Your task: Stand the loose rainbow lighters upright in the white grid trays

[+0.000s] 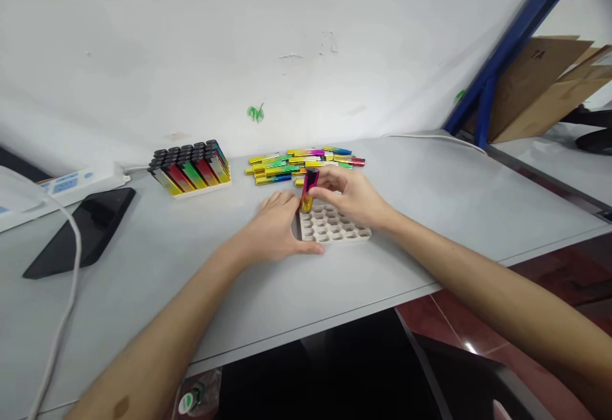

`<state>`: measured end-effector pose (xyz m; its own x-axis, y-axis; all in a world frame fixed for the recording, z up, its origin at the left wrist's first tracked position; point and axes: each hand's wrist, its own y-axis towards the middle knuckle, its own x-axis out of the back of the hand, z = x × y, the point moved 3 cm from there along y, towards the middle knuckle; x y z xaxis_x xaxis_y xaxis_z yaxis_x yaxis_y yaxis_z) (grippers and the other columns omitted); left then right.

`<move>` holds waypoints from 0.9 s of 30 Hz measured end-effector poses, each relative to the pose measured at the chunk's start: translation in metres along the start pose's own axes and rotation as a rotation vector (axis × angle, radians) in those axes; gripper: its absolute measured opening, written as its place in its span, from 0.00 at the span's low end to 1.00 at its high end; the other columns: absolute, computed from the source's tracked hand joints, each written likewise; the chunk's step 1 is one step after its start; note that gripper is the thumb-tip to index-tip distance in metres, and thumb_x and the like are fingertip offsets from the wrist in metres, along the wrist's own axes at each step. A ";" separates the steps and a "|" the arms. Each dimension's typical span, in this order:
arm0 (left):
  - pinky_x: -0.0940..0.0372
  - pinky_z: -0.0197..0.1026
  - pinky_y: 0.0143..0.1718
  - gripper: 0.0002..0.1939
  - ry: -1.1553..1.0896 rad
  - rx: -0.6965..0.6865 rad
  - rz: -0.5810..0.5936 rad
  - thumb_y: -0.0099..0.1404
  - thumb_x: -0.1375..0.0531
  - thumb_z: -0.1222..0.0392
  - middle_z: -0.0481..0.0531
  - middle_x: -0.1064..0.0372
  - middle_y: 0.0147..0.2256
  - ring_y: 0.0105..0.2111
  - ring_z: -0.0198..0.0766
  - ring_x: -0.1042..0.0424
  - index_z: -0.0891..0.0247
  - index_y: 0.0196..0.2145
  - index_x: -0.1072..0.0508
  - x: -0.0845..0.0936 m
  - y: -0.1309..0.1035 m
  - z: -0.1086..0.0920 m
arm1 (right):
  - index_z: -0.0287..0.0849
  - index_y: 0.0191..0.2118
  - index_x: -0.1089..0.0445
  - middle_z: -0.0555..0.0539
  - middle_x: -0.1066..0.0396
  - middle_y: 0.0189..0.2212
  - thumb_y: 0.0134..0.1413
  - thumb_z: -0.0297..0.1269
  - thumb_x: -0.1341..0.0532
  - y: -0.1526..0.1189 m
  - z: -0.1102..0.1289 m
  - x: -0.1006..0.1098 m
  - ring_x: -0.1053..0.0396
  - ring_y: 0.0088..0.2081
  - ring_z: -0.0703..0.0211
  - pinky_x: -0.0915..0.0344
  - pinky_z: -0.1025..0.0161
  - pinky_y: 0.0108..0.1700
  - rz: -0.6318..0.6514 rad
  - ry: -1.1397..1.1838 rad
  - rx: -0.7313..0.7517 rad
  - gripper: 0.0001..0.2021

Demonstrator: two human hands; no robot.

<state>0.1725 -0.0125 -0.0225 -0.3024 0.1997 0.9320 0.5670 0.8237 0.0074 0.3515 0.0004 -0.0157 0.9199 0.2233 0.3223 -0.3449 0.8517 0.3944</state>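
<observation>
A shiny flat tube (307, 190), pink above and yellow below with a dark upper end, stands nearly upright at the back left corner of a pale slotted tray (335, 235). My right hand (349, 194) pinches it between thumb and fingers, over the tray. Whether its lower end sits inside a slot I cannot tell. My left hand (275, 229) lies with fingers stretched out at the tray's left side, its thumb along the front edge. Behind the hands, several similar metallic tubes (277, 170) in yellow, green, blue, red and purple lie in a loose pile.
To the left, a filled tray (203, 192) holds rows of black-topped coloured tubes upright. A dark phone-like slab (90, 232), a white cable (71, 292) and a white power strip (71, 187) lie farther left. Cardboard (540, 82) leans behind a blue frame (488, 101) at right.
</observation>
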 end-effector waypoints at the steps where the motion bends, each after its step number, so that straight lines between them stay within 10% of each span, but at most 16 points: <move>1: 0.39 0.56 0.54 0.39 -0.013 -0.005 -0.004 0.49 0.35 0.26 0.59 0.34 0.47 0.49 0.56 0.35 0.61 0.44 0.32 -0.002 0.001 -0.002 | 0.41 0.44 0.28 0.47 0.22 0.37 0.60 0.37 0.35 -0.001 0.002 -0.002 0.24 0.39 0.56 0.27 0.55 0.47 0.013 -0.079 0.017 0.08; 16: 0.37 0.56 0.51 0.36 -0.025 0.009 -0.035 0.46 0.33 0.27 0.57 0.34 0.44 0.47 0.56 0.34 0.59 0.39 0.33 -0.003 0.001 -0.002 | 0.44 0.38 0.27 0.48 0.25 0.34 0.63 0.40 0.37 -0.003 0.008 0.001 0.28 0.37 0.57 0.34 0.59 0.41 0.149 -0.380 0.037 0.07; 21: 0.40 0.57 0.54 0.38 0.013 0.021 -0.022 0.47 0.34 0.27 0.58 0.33 0.46 0.49 0.57 0.35 0.60 0.44 0.31 0.002 0.001 0.001 | 0.41 0.38 0.26 0.44 0.24 0.37 0.71 0.44 0.48 0.005 -0.015 0.021 0.30 0.40 0.54 0.38 0.57 0.44 0.001 -0.571 -0.016 0.18; 27: 0.40 0.58 0.54 0.39 0.045 0.034 -0.008 0.47 0.35 0.25 0.60 0.33 0.47 0.50 0.58 0.35 0.61 0.43 0.31 0.004 0.002 0.006 | 0.42 0.46 0.24 0.43 0.26 0.38 0.60 0.45 0.35 0.014 -0.044 0.035 0.31 0.44 0.50 0.38 0.56 0.44 -0.020 -0.793 -0.109 0.13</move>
<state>0.1678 -0.0065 -0.0213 -0.2713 0.1698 0.9474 0.5381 0.8429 0.0030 0.3874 0.0408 -0.0364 0.5053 -0.1615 0.8477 -0.2717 0.9026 0.3339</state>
